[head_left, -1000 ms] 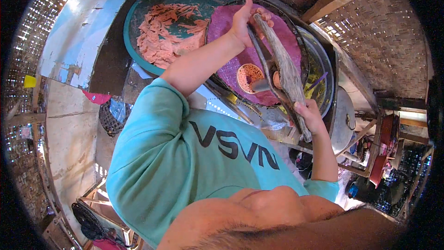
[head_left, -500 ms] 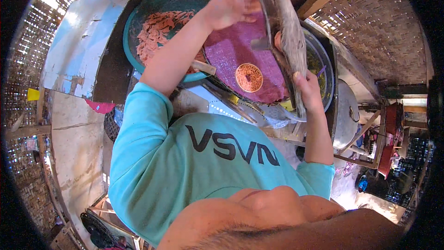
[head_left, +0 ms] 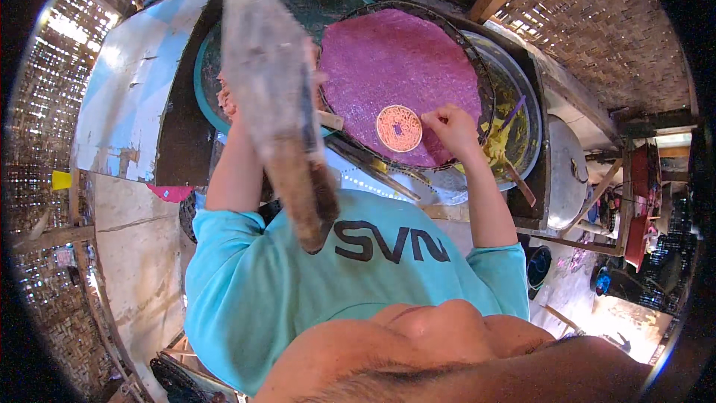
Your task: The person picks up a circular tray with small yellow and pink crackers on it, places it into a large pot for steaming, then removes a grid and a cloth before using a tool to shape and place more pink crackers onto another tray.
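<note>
Hands apart, left hand (head_left: 312,66) mostly behind a long, weathered wooden tool (head_left: 262,67), grip hidden from here, right hand (head_left: 453,133) curled beside a round orange lattice disc (head_left: 386,138) on purple sheeting (head_left: 399,56), pinch unclear

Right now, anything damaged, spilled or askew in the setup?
Yes: at left, the blue-and-white panel has chipped paint along its near edge; ragged patches break up the painted surface. The pink lattice disc lies flat on the purple sheet. The wooden tool is too blurred to judge.
</note>
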`<state>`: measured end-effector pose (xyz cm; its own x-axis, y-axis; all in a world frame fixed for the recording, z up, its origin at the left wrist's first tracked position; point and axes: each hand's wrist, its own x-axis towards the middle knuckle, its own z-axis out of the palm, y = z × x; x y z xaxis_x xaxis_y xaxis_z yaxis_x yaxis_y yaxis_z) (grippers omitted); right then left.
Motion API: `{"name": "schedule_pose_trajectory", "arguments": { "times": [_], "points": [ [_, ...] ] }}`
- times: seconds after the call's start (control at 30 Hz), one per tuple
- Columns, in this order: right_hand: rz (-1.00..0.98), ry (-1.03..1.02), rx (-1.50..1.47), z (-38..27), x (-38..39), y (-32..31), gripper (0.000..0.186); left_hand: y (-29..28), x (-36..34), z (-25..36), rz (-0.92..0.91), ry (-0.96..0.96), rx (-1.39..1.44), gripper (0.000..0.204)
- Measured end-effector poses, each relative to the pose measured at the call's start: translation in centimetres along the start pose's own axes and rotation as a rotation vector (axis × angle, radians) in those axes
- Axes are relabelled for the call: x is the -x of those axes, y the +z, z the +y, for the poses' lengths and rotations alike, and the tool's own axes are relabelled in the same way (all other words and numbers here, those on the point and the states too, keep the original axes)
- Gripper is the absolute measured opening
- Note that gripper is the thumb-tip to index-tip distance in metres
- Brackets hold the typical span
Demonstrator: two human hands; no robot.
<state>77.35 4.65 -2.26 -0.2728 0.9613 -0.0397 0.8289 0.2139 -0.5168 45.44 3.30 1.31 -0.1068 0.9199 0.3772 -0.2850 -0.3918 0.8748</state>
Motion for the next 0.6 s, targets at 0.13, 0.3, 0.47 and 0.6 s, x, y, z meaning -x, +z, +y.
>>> {"name": "schedule_pose_trajectory", "arguments": {
  "times": [0.13,0.3,0.47,0.6],
  "points": [
    [-0.028,0.010,0.022,0.5,-0.5,1.1,0.027,-3.6,1.1,2.9,0.029,0.162,-0.030,0.033],
    [-0.045,-0.022,0.104,0.2,-1.0,1.2,0.023,-5.7,2.5,4.9,0.003,0.292,-0.042,0.031],
    [0.022,-0.225,0.122,0.1,-0.9,0.8,0.017,-5.6,4.0,5.2,-0.018,0.331,-0.065,0.029],
    [0.041,-0.209,0.060,-1.6,-1.5,-0.8,0.016,-5.2,4.3,5.1,-0.038,0.352,-0.088,0.027]
  ]
}}
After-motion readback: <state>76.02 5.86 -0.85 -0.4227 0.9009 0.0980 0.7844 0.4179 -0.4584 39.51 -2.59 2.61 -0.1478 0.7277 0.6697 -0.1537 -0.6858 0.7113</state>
